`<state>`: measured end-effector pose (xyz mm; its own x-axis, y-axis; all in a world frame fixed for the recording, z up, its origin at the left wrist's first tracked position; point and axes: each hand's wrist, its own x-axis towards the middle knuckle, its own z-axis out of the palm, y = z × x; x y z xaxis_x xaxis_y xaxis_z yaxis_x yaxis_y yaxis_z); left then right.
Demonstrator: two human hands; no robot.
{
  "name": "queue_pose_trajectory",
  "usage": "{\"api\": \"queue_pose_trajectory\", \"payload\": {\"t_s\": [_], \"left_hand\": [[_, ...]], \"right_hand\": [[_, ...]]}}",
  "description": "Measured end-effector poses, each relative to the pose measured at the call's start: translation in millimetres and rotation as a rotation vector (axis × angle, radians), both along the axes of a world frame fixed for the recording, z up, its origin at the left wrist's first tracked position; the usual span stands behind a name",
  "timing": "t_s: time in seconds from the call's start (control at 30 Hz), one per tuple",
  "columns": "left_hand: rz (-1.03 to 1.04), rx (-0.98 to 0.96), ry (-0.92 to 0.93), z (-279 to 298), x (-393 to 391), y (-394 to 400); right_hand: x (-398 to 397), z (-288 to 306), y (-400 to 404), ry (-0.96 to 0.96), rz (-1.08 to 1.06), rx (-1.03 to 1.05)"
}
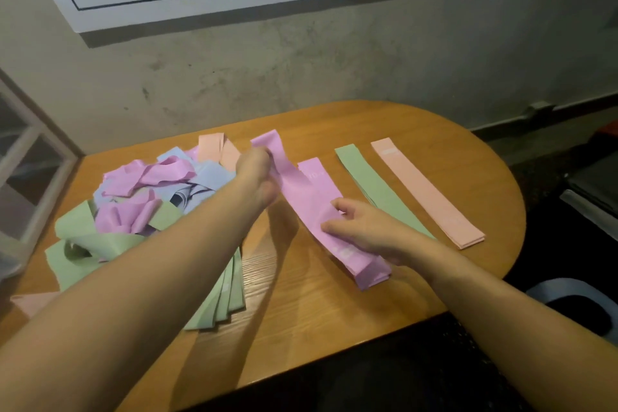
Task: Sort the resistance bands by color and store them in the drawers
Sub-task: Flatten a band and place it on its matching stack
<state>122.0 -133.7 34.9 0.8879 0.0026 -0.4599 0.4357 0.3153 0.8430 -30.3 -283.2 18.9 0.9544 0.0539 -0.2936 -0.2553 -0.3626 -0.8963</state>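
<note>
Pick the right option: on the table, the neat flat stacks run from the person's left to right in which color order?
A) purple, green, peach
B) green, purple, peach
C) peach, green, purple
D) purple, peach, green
A: the purple stack under the right hand lies nearest the jumbled pile, then the green stack, then the peach stack toward the table's rounded end.

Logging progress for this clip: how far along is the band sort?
Early. Done: three sorted stacks lie flat on the table: purple stack, green stack, peach stack. In hand: the left hand grips a purple band over the purple stack, where the right hand rests. Left: the mixed heap of purple, blue, green and peach bands. No drawers in view, nothing stored.
</note>
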Motion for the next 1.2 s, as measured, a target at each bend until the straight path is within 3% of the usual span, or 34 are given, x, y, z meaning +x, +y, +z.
{"api": "queue_pose_trajectory", "payload": {"t_s": [0.17, 0.4, 0.67, 0.87, 1.07, 1.2], "left_hand": [[-0.028, 0.131, -0.083, -11, 7, -37], [-0.136, 0.419, -0.120, -40, 26, -58], [-0.225, 0.694, -0.199, -71, 39, -59], [-0.257, 0.761, -0.250, -76, 40, -58], [-0.270, 0.771, -0.317, -72, 27, -50], [-0.317, 0.752, -0.361, -69, 11, -41]], "right_hand": [[-3, -12, -18, -0.008, -0.065, -0.221], [-3, -28, -34, -0.068, 0.005, -0.511], [-5, -42, -41, -0.048, 0.080, -0.610], [-10, -41, -42, -0.061, 0.108, -0.663], [-18, -30, -41, -0.048, 0.063, -0.560], [-27, -31, -42, 0.006, 0.122, -0.724]]}}
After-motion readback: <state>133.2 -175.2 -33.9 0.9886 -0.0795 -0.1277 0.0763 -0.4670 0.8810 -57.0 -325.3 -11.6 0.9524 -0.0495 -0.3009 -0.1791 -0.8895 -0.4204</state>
